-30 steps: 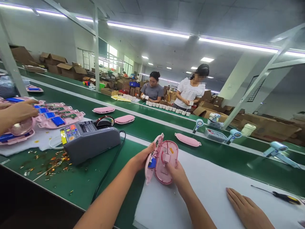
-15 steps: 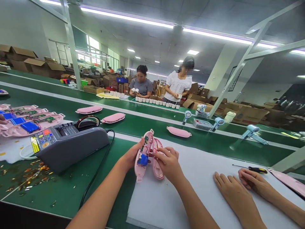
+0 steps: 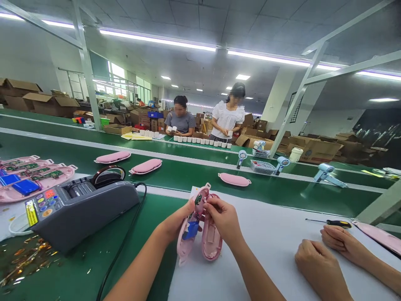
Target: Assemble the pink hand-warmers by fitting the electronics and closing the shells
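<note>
Two halves of a pink case are held over the white sheet. My left hand point(image 3: 178, 219) grips the left half point(image 3: 184, 247), which carries a green circuit board point(image 3: 198, 200) and a blue battery point(image 3: 191, 230). Thin wires run between the halves near their upper ends. My right hand point(image 3: 223, 215) has its thumb and index finger pinched at the upper part of the right half point(image 3: 213, 242); what lies between the fingertips is too small to make out.
A grey tape dispenser point(image 3: 84, 209) with a black cable stands left, beside several open pink cases point(image 3: 46, 177). A co-worker's hands point(image 3: 322, 267) rest right, near a screwdriver point(image 3: 338, 224). Closed pink cases point(image 3: 234, 179) and blue fans point(image 3: 326, 171) lie beyond.
My right hand has closed into a pinch and shifted toward the upper end of the case. The halves have turned and sit slightly lower. The co-worker's nearer hand has curled up.
</note>
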The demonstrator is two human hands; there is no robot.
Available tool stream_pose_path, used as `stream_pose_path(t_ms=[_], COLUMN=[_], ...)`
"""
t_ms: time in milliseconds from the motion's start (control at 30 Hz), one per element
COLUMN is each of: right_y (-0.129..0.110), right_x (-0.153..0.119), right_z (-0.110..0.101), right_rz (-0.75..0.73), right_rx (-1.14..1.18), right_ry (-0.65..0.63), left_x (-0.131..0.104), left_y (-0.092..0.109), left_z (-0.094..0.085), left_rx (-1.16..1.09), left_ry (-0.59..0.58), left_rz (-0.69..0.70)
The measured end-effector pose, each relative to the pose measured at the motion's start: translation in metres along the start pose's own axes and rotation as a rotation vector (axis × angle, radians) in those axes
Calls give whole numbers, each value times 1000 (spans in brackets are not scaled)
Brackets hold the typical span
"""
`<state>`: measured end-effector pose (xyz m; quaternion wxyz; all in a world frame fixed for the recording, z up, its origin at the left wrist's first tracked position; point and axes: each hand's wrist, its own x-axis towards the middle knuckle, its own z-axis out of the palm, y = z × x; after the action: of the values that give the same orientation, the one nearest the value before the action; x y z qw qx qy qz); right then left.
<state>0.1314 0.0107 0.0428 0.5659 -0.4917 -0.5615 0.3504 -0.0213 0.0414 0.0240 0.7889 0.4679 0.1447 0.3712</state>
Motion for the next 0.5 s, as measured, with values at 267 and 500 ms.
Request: stream_pose_path(t_ms=[267, 500], right_y=[-3, -21], right_x=[-1, -1], right_z=[-3, -8], right_rz=[0, 79], right_rx=[-134, -123], right_ry=[-104, -153], left_x=[0, 1], left_y=[-1, -2], left_z=[5, 9], left_rx=[84, 199], left_ry=[-21, -21], left_rz=[82, 122])
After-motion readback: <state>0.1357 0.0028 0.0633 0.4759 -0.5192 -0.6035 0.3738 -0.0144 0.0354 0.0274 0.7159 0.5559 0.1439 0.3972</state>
